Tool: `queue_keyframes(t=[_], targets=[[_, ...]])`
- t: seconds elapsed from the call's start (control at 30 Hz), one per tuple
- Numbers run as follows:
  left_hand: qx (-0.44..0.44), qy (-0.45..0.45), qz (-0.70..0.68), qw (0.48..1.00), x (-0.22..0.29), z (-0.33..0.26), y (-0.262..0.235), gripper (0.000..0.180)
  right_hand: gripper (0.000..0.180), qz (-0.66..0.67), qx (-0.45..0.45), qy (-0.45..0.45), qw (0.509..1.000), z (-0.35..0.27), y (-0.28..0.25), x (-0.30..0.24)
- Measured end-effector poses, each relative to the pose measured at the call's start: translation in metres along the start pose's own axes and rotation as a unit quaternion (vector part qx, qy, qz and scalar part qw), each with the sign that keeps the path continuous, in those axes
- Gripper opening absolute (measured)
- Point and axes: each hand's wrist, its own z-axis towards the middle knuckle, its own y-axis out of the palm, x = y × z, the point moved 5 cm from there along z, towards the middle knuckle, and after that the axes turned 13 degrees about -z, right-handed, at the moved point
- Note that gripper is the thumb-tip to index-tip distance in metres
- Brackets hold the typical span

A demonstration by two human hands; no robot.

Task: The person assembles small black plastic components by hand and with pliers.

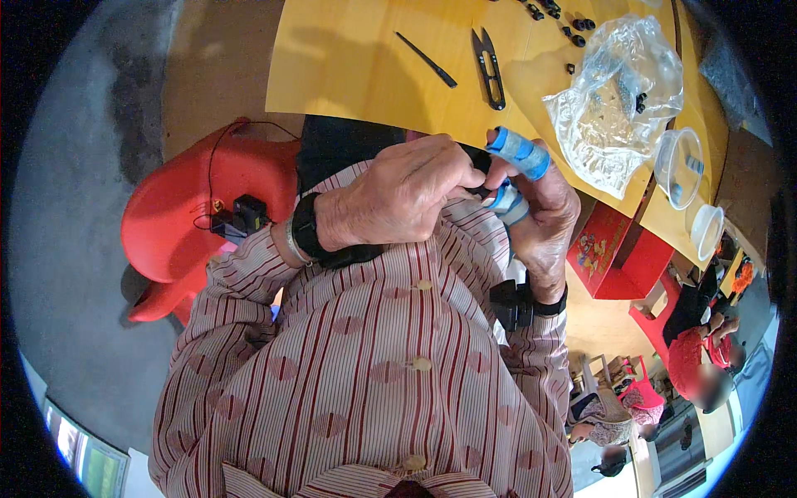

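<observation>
In front of my body, above the lap, both hands meet just off the table's near edge. My left hand (pixel 407 191) is closed, its fingertips pinched at a small black piece (pixel 478 158). My right hand (pixel 548 216) pinches the same piece from the other side; blue tape (pixel 520 152) wraps its finger and thumb. Fingers cover most of the piece, so its exact kind is hidden. On the yellow table (pixel 349 66) beyond the hands lie black-handled thread snips (pixel 490 70) and a thin dark pointed tool (pixel 426 59).
Several small black parts (pixel 579 25) lie at the table's far side. A clear plastic bag (pixel 614 108) holds more. Clear round tubs (pixel 679 168) stand at the right, above a red box (pixel 618 253). A red chair (pixel 207 199) is at left; other people (pixel 689 365) sit at lower right.
</observation>
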Motion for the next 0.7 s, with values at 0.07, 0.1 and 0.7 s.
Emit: queue_keyframes(t=[0.07,0.1,0.7], targets=[[0.006,0.015,-0.008,1.0,0.0,0.0,-0.001,0.027,0.058,0.063,0.004,0.065,0.996,-0.001,0.004,0.001],[0.005,0.015,-0.008,1.0,-0.001,0.0,-0.001,0.027,0.058,0.063,0.004,0.066,0.996,-0.001,0.005,0.001],[-0.053,0.02,-0.031,0.998,0.005,-0.002,-0.001,0.025,0.069,0.149,-0.042,0.138,0.978,-0.007,0.008,0.012]])
